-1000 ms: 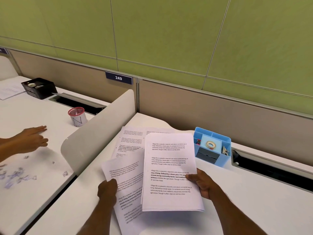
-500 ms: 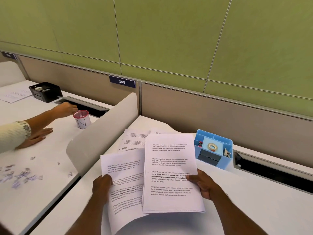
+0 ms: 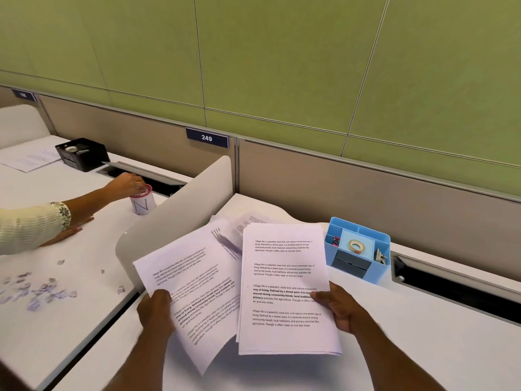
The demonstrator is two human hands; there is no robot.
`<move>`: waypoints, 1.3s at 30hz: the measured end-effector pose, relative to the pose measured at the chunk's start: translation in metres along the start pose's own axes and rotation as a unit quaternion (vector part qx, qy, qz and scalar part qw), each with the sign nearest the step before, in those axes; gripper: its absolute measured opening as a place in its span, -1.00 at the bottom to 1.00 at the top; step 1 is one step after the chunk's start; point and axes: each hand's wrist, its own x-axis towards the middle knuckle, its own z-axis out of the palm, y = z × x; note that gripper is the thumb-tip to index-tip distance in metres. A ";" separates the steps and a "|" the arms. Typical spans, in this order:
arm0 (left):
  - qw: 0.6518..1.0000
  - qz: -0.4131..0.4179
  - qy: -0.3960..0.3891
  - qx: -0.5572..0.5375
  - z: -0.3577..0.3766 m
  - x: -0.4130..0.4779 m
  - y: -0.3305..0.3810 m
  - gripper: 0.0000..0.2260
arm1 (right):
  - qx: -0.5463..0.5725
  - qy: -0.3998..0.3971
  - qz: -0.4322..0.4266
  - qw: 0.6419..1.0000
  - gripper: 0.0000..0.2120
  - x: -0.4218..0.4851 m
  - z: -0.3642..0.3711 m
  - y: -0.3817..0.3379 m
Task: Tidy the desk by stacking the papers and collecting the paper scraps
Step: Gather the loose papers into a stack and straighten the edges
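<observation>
Above the near edge of the white tabletop (image 3: 423, 348), both hands hold paper clear of the surface. The right hand (image 3: 338, 309) is clamped on the right edge of a stack of papers (image 3: 284, 289), thumb on the top page. The left hand (image 3: 156, 311) pinches the lower left edge of a single printed sheet (image 3: 194, 286), tilted, whose right side runs under the stack.

Stacking looks to be midway. Several pages are already squared up in the right hand, and the sheet in the left seems about to join them. Behind them, a few loose sheets (image 3: 231, 235) lie fanned on the tabletop near the curved divider (image 3: 180, 210). They are blurred, so I cannot count them, and they are not yet gathered. A blue desk organiser (image 3: 356, 249) stands just right of the stack, apart from it.

Scrap collecting does not appear to have begun for these hands. The only paper scraps (image 3: 36, 289) in view are scattered on the neighbouring tabletop (image 3: 93, 249) beyond the divider, well apart from both hands. There, another person's hand (image 3: 127, 183) reaches to a small cup (image 3: 142, 200).
</observation>
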 end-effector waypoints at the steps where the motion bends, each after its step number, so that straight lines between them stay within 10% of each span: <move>1: 1.000 0.002 0.006 -0.009 0.002 -0.001 0.002 -0.76 | 0.000 0.000 0.000 1.000 -0.44 0.000 0.000 0.000; 39: 0.967 -0.067 -0.239 -0.062 0.076 -0.055 -0.029 -0.66 | 0.001 -0.024 0.053 0.998 -0.60 -0.010 0.002 0.001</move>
